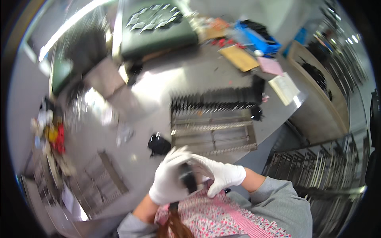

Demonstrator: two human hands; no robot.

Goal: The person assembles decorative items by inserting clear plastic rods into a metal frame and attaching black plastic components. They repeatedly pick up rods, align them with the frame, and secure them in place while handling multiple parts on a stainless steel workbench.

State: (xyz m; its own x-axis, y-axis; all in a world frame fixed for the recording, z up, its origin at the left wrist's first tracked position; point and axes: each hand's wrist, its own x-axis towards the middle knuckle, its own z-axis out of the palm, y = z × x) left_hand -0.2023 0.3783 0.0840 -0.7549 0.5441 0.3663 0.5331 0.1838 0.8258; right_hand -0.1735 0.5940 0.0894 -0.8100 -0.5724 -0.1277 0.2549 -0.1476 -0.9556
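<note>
White gloves cover both of my hands. My left hand point(170, 180) and my right hand point(225, 174) come together in front of my body, fingers curled around a glossy black piece point(187, 178). The gloves hide much of that piece, and motion blur leaves its exact kind unclear. Just beyond my left hand, a similar black piece point(158, 144) lies on the metal table. Past my hands stands a metal rack point(214, 127); thin black pieces point(216, 99) stand upright in a tight row along its far side.
At the far left a green conveyor belt point(158, 41) carries several dark pieces. A blue bin point(258, 37), a yellow folder point(239, 58) and papers point(284, 88) lie at the far right. Wire racks point(313, 166) stand right of me; another metal rack point(97, 180) is at left.
</note>
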